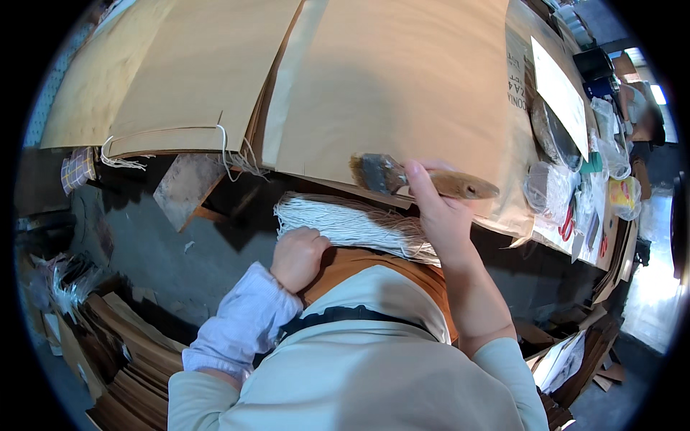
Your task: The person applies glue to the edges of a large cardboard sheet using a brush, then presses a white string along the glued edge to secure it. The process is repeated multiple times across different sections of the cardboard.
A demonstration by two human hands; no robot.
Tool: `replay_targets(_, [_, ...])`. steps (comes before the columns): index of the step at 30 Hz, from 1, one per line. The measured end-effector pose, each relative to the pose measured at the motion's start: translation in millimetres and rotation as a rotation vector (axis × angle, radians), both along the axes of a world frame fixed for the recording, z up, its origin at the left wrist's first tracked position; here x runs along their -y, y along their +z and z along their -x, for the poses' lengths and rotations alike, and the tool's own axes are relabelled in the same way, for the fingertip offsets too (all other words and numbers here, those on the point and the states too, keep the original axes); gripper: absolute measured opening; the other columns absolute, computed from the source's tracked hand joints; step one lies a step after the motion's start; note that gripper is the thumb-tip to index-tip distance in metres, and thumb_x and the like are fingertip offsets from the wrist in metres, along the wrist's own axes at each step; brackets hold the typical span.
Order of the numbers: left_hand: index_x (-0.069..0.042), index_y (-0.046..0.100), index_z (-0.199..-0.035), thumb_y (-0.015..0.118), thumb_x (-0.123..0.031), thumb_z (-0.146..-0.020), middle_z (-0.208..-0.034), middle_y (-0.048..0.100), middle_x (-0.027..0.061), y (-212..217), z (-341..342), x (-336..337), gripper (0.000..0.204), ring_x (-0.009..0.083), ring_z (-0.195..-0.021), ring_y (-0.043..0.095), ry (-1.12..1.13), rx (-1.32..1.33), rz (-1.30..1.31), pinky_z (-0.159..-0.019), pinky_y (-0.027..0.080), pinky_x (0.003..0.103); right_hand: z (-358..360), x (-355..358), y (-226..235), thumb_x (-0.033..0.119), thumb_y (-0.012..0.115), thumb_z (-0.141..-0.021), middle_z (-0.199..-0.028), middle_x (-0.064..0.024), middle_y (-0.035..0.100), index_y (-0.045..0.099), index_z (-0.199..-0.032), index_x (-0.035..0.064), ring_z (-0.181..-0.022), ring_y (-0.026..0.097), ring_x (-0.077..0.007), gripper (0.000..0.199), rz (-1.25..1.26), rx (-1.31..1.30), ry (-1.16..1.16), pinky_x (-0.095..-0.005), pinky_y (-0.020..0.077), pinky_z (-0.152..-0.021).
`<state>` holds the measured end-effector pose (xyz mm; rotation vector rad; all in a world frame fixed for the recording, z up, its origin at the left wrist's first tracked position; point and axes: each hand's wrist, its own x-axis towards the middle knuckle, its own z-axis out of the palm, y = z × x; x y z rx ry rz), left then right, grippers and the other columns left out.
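Note:
My right hand (438, 205) is closed around the wooden handle of a flat paintbrush (463, 185), whose dark ferrule and worn bristles point left. The brush hangs over the front edge of a large brown paper sheet (402, 86). Across my lap lies a thick bundle of white strings (338, 219). My left hand (298, 257) is curled into a fist against the near left side of this bundle; whether its fingers hold anything is hidden. On the left, a stack of brown paper pieces (194, 93) has white cord loops (228, 147) along its front edge.
At the table's right stand clear plastic containers (548, 190), red-handled scissors (567, 224), a white sheet (559, 93) and a yellow package (624, 197). Stacked brown cardboard (136, 381) lies at lower left. Another person (643, 115) is at far right.

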<state>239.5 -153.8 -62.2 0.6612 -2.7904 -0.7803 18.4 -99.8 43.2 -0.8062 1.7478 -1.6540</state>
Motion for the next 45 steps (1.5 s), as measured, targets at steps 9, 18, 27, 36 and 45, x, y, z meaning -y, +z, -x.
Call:
replay_targets(9, [0.003,0.058,-0.066,0.062,-0.002,-0.060,-0.117,0.057,0.0228,65,36,38,0.008,0.0286,-0.087,0.052,0.097,-0.034,0.414,-0.071,0.045,0.035,-3,28,-13,0.016,0.069,-0.082,-0.066,-0.0070,0.065,0.068,-0.078,-0.0020,-0.061,0.061,-0.0119,0.019,-0.222,-0.269,0.055,-0.0258,0.0494,-0.059])
replay_targets(18, [0.005,0.057,-0.062,0.059,0.001,-0.058,-0.122,0.053,0.0299,60,53,37,0.006,0.0309,-0.086,0.054,0.066,0.130,0.383,-0.077,0.047,0.036,93,-66,-11,0.012,0.068,-0.076,-0.057,-0.0131,0.061,0.062,-0.066,-0.0009,-0.047,0.060,-0.0202,0.018,-0.446,-0.759,-0.295,-0.0321,0.0475,-0.048])
replay_targets(27, [0.005,0.059,-0.067,0.060,0.000,-0.065,-0.127,0.052,0.0264,64,54,34,0.005,0.0350,-0.102,0.053,0.085,0.139,0.424,-0.086,0.044,0.042,132,-100,12,0.020,0.067,-0.086,-0.077,-0.0036,0.066,0.071,-0.088,0.0049,-0.062,0.057,-0.0136,0.016,0.050,-0.044,-0.410,-0.0270,0.0448,-0.057])
replay_targets(36, [0.001,0.059,-0.075,0.060,-0.003,-0.084,-0.067,0.059,0.0049,122,25,24,0.010,0.0093,-0.056,0.052,0.116,-0.137,-0.910,-0.052,0.042,0.024,228,-207,-7,-0.005,0.053,-0.084,-0.099,-0.0144,0.063,0.063,-0.109,-0.0007,-0.085,0.060,-0.0344,0.027,-0.725,-1.524,-0.221,-0.0403,0.0495,-0.076])
replay_targets(45, [0.001,0.060,-0.076,0.061,-0.001,-0.079,-0.065,0.057,0.0076,192,14,29,0.005,0.0147,-0.056,0.050,-0.020,-0.331,-0.323,-0.052,0.038,0.025,29,-137,-43,0.007,0.059,-0.088,-0.095,-0.0078,0.063,0.063,-0.111,0.0026,-0.080,0.059,-0.0245,0.024,0.027,-0.228,0.764,-0.0328,0.0466,-0.072])
